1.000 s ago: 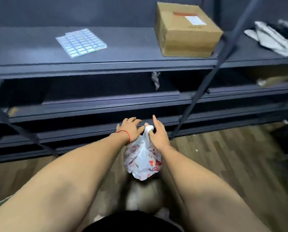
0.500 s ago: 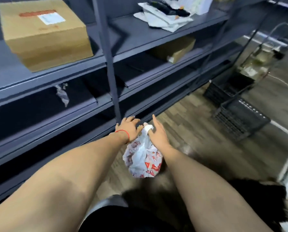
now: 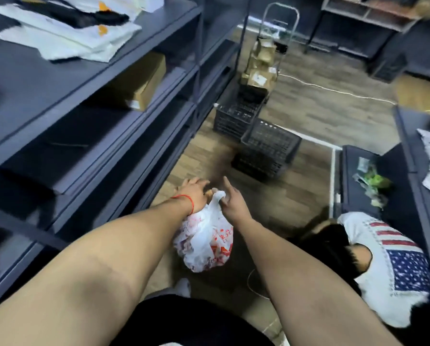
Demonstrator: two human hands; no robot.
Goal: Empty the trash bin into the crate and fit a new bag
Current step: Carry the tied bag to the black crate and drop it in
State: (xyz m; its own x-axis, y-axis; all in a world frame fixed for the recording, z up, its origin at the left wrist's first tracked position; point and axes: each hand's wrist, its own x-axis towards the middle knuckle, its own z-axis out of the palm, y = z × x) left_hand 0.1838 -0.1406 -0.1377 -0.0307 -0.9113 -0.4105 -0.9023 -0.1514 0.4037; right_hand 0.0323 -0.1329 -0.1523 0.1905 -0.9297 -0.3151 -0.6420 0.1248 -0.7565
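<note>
Left hand (image 3: 192,194) and right hand (image 3: 231,202) both clutch the printed trash bag (image 3: 205,242) neck; nearest black crate (image 3: 267,152) lies ahead, right-hand side.

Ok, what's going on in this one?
A person stands in an aisle between dark shelving, holding a full white plastic bag with red print in front of them. The left hand and the right hand both pinch its gathered top. Two black plastic crates sit on the wood floor ahead. Another person in a flag-print shirt crouches to the right.
</note>
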